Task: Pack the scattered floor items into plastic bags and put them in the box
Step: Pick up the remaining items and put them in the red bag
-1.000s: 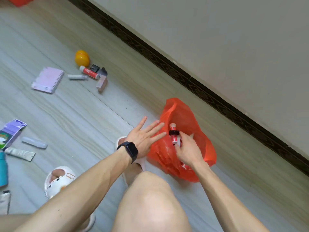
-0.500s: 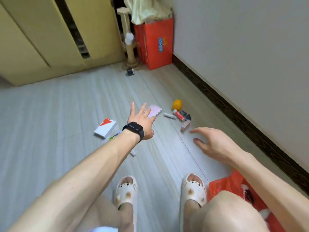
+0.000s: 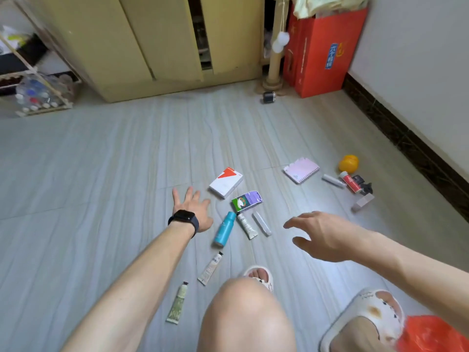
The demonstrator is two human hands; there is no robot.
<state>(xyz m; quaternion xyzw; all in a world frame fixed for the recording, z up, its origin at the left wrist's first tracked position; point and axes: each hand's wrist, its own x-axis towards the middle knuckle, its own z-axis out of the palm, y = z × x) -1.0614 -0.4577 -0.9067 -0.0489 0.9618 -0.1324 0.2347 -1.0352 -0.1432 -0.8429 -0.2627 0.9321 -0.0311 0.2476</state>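
My left hand [image 3: 192, 209], with a black watch on the wrist, hovers open over the floor just left of a teal bottle [image 3: 224, 228]. My right hand [image 3: 318, 233] is open too, fingers spread, to the right of a white stick [image 3: 262, 223] and a white tube [image 3: 247, 225]. Beyond them lie a white and red box [image 3: 225, 182] and a purple and green carton [image 3: 247, 200]. Two more tubes [image 3: 210, 268] [image 3: 177, 302] lie near my knee. The orange plastic bag [image 3: 431, 335] sits at the bottom right corner, partly cut off.
A pink notebook [image 3: 301, 170], a yellow ball [image 3: 349, 163], a red tube [image 3: 350, 182] and small items lie near the right wall. A red box [image 3: 322, 52] stands in the far corner beside a cat post [image 3: 275, 59]. A yellow cabinet [image 3: 162, 41] and a rack [image 3: 33, 72] line the back.
My view swung from the orange bag to the scattered items on the floor. My right hand let go of the small red bottle at the bag. Both hands now reach out empty.
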